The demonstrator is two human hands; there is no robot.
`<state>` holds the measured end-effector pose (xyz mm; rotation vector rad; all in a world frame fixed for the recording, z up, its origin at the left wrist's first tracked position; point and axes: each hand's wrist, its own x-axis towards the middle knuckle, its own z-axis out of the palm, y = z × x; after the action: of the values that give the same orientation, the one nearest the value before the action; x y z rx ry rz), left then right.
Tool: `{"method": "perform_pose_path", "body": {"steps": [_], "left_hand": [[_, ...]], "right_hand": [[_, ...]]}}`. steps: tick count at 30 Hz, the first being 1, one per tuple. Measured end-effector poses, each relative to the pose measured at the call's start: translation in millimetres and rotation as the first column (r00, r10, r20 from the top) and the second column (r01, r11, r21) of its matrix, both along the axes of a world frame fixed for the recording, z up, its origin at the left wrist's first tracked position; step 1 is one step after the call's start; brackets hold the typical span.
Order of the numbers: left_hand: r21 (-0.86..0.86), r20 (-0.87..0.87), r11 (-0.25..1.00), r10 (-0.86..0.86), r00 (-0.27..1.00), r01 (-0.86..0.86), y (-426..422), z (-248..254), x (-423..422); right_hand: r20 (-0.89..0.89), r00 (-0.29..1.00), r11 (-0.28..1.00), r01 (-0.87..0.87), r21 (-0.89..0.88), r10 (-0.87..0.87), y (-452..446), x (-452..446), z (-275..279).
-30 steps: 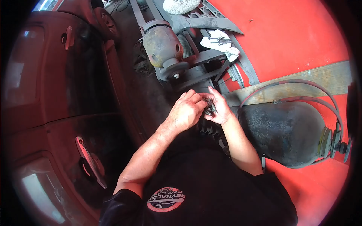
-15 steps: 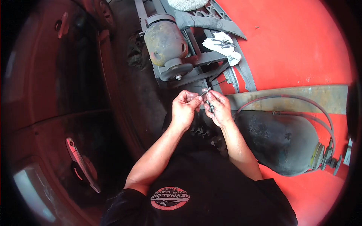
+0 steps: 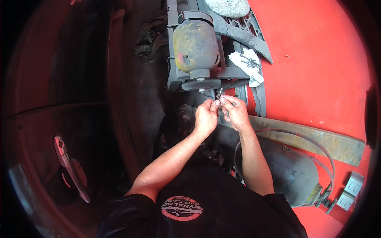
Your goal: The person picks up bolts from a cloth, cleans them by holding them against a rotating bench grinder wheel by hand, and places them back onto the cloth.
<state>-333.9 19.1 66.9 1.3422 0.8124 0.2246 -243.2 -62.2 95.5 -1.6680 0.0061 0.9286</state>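
My left hand (image 3: 206, 117) and my right hand (image 3: 236, 113) are together just in front of a grinding wheel (image 3: 201, 84). Between their fingertips is a slim metal bolt (image 3: 220, 93), its upper end sticking up past the fingers. Both hands are closed in a pinch around it. The curled fingers of my right hand hide most of its palm; whether more small parts are in it is hard to make out. The wheel sits on the shaft of a worn, dusty grinder motor (image 3: 196, 45).
A metal stand (image 3: 234, 73) carries the motor. On it lie a white cloth (image 3: 254, 73) with several bolts (image 3: 250, 62) and a fluffy polishing pad (image 3: 228, 7). A gas cylinder (image 3: 285, 174) with a hose (image 3: 309, 139) lies right, beside a plank (image 3: 309, 137). A dark car door (image 3: 51, 123) borders the left.
My view has shifted, so the grinder appears farther right. Both hands have come closer to the wheel, and the bolt has turned from slanted to nearly upright.
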Motion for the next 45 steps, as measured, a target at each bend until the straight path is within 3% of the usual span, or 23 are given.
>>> {"method": "perform_pose_path", "body": {"steps": [8,15,25,28,31,36,45], "left_hand": [[0.009,0.034,0.984,0.179,0.983,-0.180,0,-1,19],[0.003,0.059,0.969,0.245,0.968,-0.246,3,15,19],[-0.118,0.104,0.942,0.328,0.939,-0.315,-1,13,17],[-0.112,0.111,0.942,0.328,0.938,-0.316,-4,9,18],[-0.066,0.127,0.938,0.346,0.929,-0.341,-8,4,22],[0.242,0.147,0.895,0.349,0.925,-0.376,-4,9,22],[0.321,0.138,0.872,0.345,0.929,-0.371,-7,5,23]], "right_hand": [[0.011,0.999,0.997,-0.047,-0.054,0.047,21,20,7],[0.104,0.980,0.976,-0.150,-0.158,0.167,24,25,18],[0.082,0.971,0.971,-0.216,-0.105,0.225,21,29,22],[0.127,0.950,0.947,-0.258,-0.190,0.285,22,32,26],[0.169,0.920,0.912,-0.298,-0.281,0.353,24,36,33],[0.163,0.906,0.904,-0.342,-0.258,0.390,26,40,35],[0.198,0.897,0.904,-0.342,-0.256,0.396,24,37,34]]}}
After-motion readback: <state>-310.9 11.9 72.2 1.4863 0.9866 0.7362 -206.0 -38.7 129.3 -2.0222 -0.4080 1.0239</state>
